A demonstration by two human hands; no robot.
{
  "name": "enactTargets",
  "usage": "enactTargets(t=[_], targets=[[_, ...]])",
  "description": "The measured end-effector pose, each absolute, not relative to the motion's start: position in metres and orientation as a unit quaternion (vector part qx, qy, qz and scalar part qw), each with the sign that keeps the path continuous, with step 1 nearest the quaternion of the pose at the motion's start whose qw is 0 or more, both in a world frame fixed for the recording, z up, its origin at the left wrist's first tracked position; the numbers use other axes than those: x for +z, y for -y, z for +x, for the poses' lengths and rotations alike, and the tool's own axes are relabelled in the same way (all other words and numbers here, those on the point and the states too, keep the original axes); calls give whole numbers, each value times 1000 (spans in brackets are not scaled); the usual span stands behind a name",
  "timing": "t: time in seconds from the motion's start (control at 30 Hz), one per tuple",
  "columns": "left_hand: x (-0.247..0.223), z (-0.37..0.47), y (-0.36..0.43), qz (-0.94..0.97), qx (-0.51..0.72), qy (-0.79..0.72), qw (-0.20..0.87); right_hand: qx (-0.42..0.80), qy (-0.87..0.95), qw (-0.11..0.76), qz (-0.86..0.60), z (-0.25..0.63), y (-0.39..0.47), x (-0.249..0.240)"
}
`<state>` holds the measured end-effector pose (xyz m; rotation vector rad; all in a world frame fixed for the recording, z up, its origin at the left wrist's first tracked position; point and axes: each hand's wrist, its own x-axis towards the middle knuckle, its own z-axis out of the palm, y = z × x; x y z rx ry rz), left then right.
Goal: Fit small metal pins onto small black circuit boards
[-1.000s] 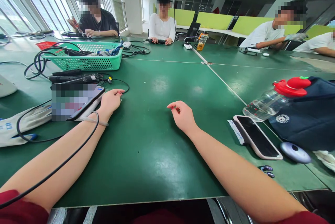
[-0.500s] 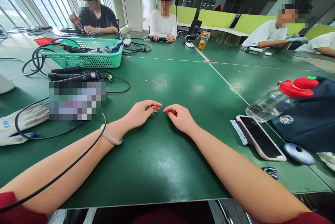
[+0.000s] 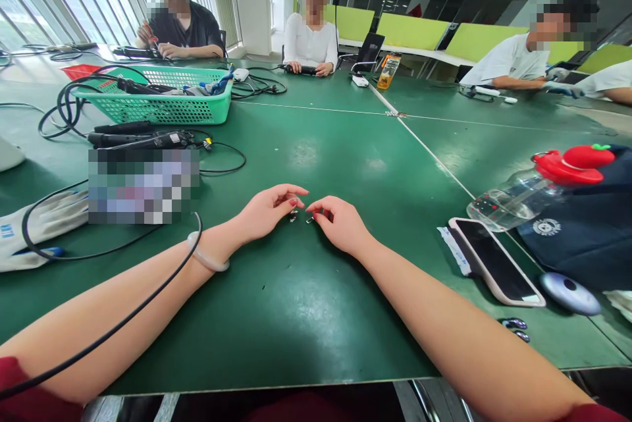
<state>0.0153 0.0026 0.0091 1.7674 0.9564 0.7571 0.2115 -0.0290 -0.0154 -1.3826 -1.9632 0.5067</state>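
A shared office workroom: a large green table seats 4 other people, with a basket of cables, lime desk partitions and tall windows behind.

We cannot tell what the two small metal pieces between our left hand and right hand are; perhaps clips. A pixelated patch hides whatever lies there. The dark bag is cut off by the frame's right edge.
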Motion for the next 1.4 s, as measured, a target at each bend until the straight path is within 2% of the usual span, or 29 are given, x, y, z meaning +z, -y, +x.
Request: enactTargets(t=[0.13,0.27,0.4,0.47,0.67,0.73,0.87,1.03,1.2,1.3,1.4], targets=[[5,8,-12,724,326,-447,412,173,777,326,-510,211,31,-12],[1,2,-20,748,294,-495,330,119,837,256,-468,202,34,-10],[4,6,-13,795,252,-477,276,102,863,199,-454,197,36,-10],[5,9,-9,794,251,-459,308,94,859,211,-457,198,36,-11],[4,14,-4,700,299,-378,527,111,840,247,-471,203,35,-11],[4,13,-6,688,320,-380,530,117,839,246,-471,203,36,-12],[4,11,-11,703,338,-419,464,108,848,232,-464,203,35,-14],[5,8,-12,710,323,-487,393,132,808,315,-481,206,35,-12],[6,10,-7,702,327,-451,443,253,691,411,-538,207,37,-7],[4,13,-5,701,326,-412,483,323,636,432,-551,206,37,-5],[4,15,-2,704,302,-398,504,331,625,437,-556,204,37,-5]])
